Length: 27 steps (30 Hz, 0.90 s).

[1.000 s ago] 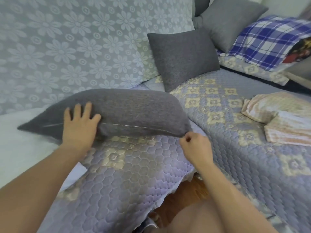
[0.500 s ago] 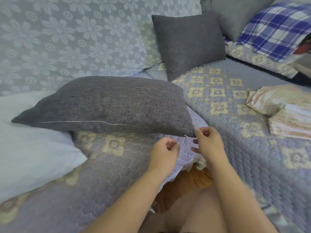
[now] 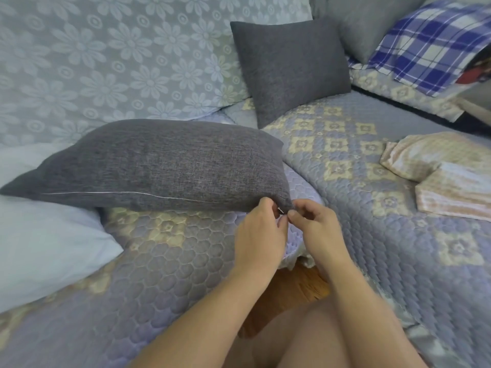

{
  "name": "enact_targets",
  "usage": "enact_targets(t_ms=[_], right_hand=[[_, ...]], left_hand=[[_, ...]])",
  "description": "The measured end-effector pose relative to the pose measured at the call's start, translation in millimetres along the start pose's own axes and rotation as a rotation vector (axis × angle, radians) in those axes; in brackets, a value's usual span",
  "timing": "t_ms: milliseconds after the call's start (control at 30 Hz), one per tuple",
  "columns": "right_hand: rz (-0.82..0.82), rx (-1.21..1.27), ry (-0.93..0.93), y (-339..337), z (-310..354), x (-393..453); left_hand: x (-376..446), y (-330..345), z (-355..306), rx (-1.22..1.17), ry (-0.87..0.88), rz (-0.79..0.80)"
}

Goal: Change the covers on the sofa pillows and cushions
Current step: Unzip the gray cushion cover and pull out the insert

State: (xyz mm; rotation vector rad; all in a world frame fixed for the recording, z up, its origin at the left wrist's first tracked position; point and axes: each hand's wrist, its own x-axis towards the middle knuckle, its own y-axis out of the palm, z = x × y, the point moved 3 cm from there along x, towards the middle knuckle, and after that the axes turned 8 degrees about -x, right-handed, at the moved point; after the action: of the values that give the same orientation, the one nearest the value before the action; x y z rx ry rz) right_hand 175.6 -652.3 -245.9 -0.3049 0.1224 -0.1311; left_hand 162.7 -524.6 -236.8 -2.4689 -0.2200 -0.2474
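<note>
The sofa seat, under a quilted lavender cover [image 3: 170, 261] with yellow motifs, fills the lower and right parts of the frame. A floral back cushion [image 3: 106, 57] occupies the upper left. A white pillow [image 3: 39, 235] lies at the left edge.

The dark grey cushion [image 3: 159, 163] lies flat at centre left, its left end resting on the white pillow and its zip seam (a thin pale line along the near edge) facing the camera. A second grey cushion [image 3: 289, 67] stands upright at upper centre against the backrest. A blue plaid pillow [image 3: 430, 41] sits in the upper right, and folded striped fabric [image 3: 446, 176] lies at the right edge.

Both hands meet at the near right corner of the flat cushion. The left hand [image 3: 261, 235] has its fingers curled, with thumb and forefinger closed at the corner seam. The right hand [image 3: 314, 227] is loosely curled, its thumb and forefinger pinched just beside the left hand's. A small metallic piece [image 3: 281, 210] shows between the fingertips; which hand holds it cannot be determined.
</note>
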Motion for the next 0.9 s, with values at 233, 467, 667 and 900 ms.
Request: enact_targets(t_ms=[233,467,667,900], right_hand=[[0.032,0.056,-0.052,-5.5,3.6,-4.8],[-0.081,-0.052,-0.148,4.1,8.2,-5.9],[-0.319,-0.108,-0.122,0.5,8.0,-5.7],[-0.494,-0.029,-0.054,-4.0,7.6,5.3]], left_hand=[[-3.0,-9.6,-12.3,0.353,0.153,0.05],[2.7,-10.4,-10.3,0.141,0.047,0.048],[6.4,-21.8,-2.9,0.039,-0.19,0.03],[16.5,-93.9,56.4,0.26,-0.284,-0.138]])
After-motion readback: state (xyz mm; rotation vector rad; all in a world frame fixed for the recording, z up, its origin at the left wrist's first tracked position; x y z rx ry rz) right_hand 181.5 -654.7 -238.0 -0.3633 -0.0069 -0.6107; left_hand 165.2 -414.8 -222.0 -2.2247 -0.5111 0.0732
